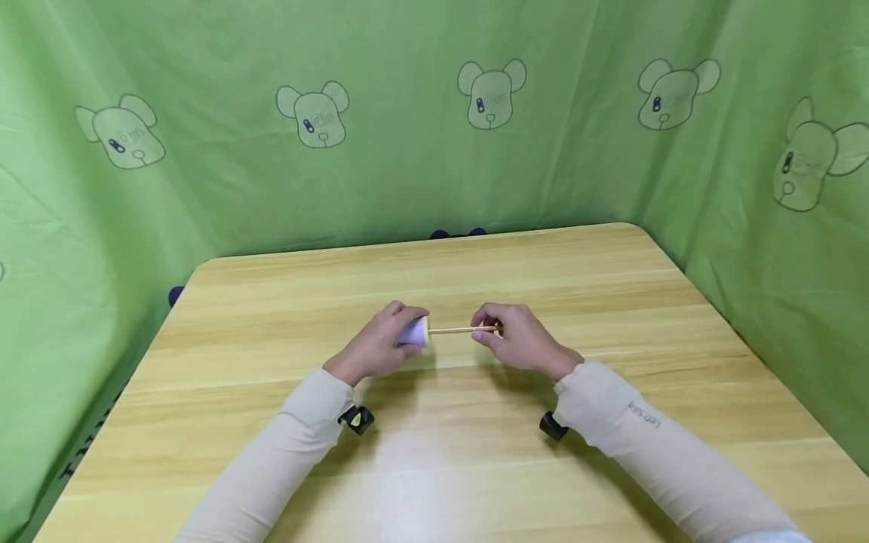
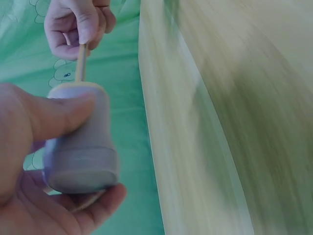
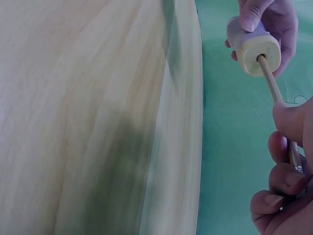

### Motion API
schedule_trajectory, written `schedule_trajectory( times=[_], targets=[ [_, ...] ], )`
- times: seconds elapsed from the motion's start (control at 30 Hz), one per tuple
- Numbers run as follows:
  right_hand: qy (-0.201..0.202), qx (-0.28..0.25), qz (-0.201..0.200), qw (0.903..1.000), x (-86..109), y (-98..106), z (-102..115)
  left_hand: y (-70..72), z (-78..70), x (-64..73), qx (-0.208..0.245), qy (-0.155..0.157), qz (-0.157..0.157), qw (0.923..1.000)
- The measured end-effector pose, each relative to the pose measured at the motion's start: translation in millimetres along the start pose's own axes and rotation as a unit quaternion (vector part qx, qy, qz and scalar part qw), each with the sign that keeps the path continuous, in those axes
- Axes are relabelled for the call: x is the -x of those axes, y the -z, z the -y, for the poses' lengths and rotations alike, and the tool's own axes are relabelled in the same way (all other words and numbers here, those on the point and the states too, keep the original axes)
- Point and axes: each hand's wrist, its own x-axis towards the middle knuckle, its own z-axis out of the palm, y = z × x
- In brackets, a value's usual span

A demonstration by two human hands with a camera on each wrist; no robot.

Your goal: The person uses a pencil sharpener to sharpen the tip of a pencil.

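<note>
Near the middle of the table, my left hand (image 1: 380, 343) grips a lavender, rounded-cylinder pencil sharpener (image 1: 413, 332), thumb on one side and fingers on the other. Its cream end face, with a round hole, points toward my right hand (image 1: 521, 338). A slim gold-toned pencil (image 1: 451, 330) has one end in that hole and lies nearly level between the hands. My right thumb and fingers pinch the pencil toward its far end, where a silvery band shows in the right wrist view. The tip inside the sharpener (image 3: 257, 46) is hidden.
Both hands are above a light wood-grain table (image 1: 434, 467) with rounded far corners. Green curtains (image 1: 407, 181) printed with bear heads hang behind it and along its sides. A small black device (image 1: 357, 419) sits at the left wrist, another (image 1: 553, 426) at the right.
</note>
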Motion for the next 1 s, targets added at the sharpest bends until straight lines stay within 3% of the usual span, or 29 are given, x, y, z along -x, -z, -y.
schedule_trajectory(
  times=[0.4,1.0],
  targets=[
    [0.024,0.029,-0.051,0.9980,0.2,-2.3,-2.5,-0.6,-3.5,-0.4,0.016,-0.019,0.015,0.9996],
    [0.038,0.034,-0.071,0.9962,0.1,-1.7,4.8,-3.8,-7.6,-1.7,0.005,-0.014,-0.018,0.9997]
  ],
)
